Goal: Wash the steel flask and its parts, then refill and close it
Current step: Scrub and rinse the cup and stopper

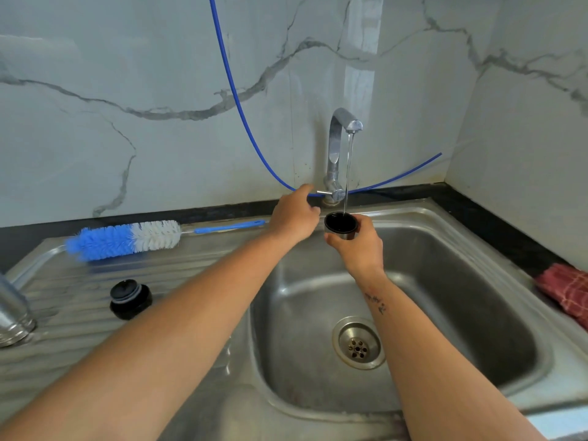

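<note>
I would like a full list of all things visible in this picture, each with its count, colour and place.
flask cap: 1, steel with black inside, held under the running water
tap: 1, chrome, behind the sink, water flowing
sink: 1, steel, basin at centre right
drain: 1, steel, bottom of the basin
stopper: 1, black, on the draining board at left
bottle brush: 1, blue and white bristles, blue handle, lying at the back of the draining board
flask body: 1, steel, left edge, partly out of frame
tube: 1, blue, hanging along the wall
cloth: 1, red, right edge
left hand: 1, at the tap lever
right hand: 1, grips the flask cap
</note>
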Demonstrator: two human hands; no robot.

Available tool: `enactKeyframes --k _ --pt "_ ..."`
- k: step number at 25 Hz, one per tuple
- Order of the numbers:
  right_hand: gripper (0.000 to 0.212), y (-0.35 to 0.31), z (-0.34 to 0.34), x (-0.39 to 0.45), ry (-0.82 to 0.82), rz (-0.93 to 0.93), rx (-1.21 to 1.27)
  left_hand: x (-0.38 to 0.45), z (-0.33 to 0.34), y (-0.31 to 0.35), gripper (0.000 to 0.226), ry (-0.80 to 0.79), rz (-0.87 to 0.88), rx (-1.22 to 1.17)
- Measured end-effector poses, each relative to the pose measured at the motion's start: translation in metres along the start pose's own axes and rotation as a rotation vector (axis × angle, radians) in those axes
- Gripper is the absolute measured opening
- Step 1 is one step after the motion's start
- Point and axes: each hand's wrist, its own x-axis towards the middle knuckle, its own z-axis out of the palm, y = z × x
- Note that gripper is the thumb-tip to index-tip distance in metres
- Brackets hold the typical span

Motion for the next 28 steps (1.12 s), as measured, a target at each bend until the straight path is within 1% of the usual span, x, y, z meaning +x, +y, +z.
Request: enactKeyframes --k 2,4,6,9,13,16,18,20,23,25,28 --pt "0.055 -0.003 -0.001 -0.002 -0.005 0.008 -0.001 -0.032 -0.006 -0.001 0.037 0.037 -0.103 -0.204" --pt "0.056 -0.007 -0.003 -0.003 0.024 0.022 -0.006 -0.064 -0.017 0.001 0.026 0.042 -0.209 -0.409" --pt "0.058 -0.009 -0.003 -0.005 -0.003 0.036 -0.018 -0.097 -0.027 -0.005 0.020 0.056 -0.288 -0.531" --pt "0.060 -0.010 -0.004 -0.007 -0.001 0.067 -0.023 -0.130 -0.039 -0.022 0.012 0.130 -0.335 -0.633" --pt "0.060 -0.010 -0.005 -0.006 -0.024 0.071 -0.063 -0.136 -0.047 -0.031 0.010 0.197 -0.335 -0.658" --pt "0.060 -0.009 -0.003 -0.006 0.014 0.067 -0.080 -0.137 -0.037 -0.027 0.011 0.157 -0.299 -0.600" --pt "0.060 -0.008 -0.002 -0.005 0.005 0.066 -0.088 -0.138 -0.028 -0.026 0.012 0.124 -0.290 -0.590" --pt "0.061 -0.008 -0.001 -0.004 0.040 0.057 -0.109 -0.137 -0.024 -0.026 0.012 0.103 -0.277 -0.587" --pt "0.062 -0.007 0.003 -0.005 0.002 0.035 -0.128 -0.134 -0.020 -0.026 0.011 0.084 -0.261 -0.571" --pt "0.061 -0.007 0.004 -0.005 0.023 0.033 -0.128 -0.133 -0.018 -0.026 0.011 0.075 -0.255 -0.555" --pt "0.062 -0.005 0.006 -0.006 0.006 0.035 -0.128 -0.132 -0.018 -0.027 0.012 0.078 -0.265 -0.554"
